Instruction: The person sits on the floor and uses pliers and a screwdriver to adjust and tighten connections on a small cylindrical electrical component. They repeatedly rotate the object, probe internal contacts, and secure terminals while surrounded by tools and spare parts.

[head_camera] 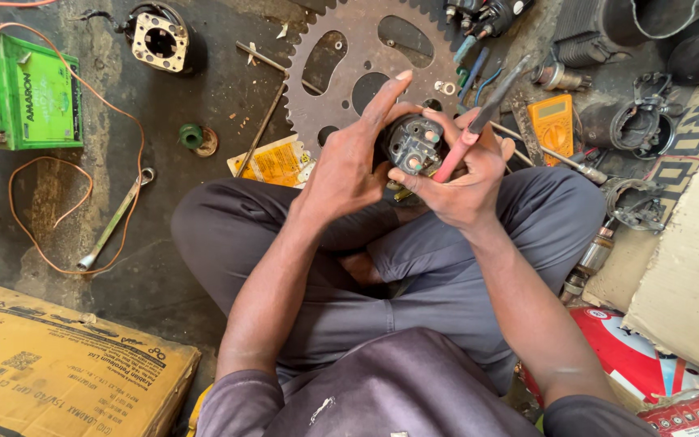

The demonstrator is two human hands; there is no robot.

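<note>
I sit cross-legged on a dirty floor. Both hands hold a small dark round motor part [412, 144] with terminals on its face, above my knees. My left hand [351, 158] grips its left side, index finger stretched up past it. My right hand [464, 174] cups it from the right and also holds a screwdriver [479, 121] with a red-pink handle, its dark shaft pointing up and right.
A large toothed sprocket [341, 85] lies ahead on the floor. A green battery [18, 89] with orange wire [50, 202] sits far left, with a spanner [115, 222] nearby. A yellow multimeter [552, 120] and motor housings [637, 121] lie right. Cardboard [58, 364] sits lower left.
</note>
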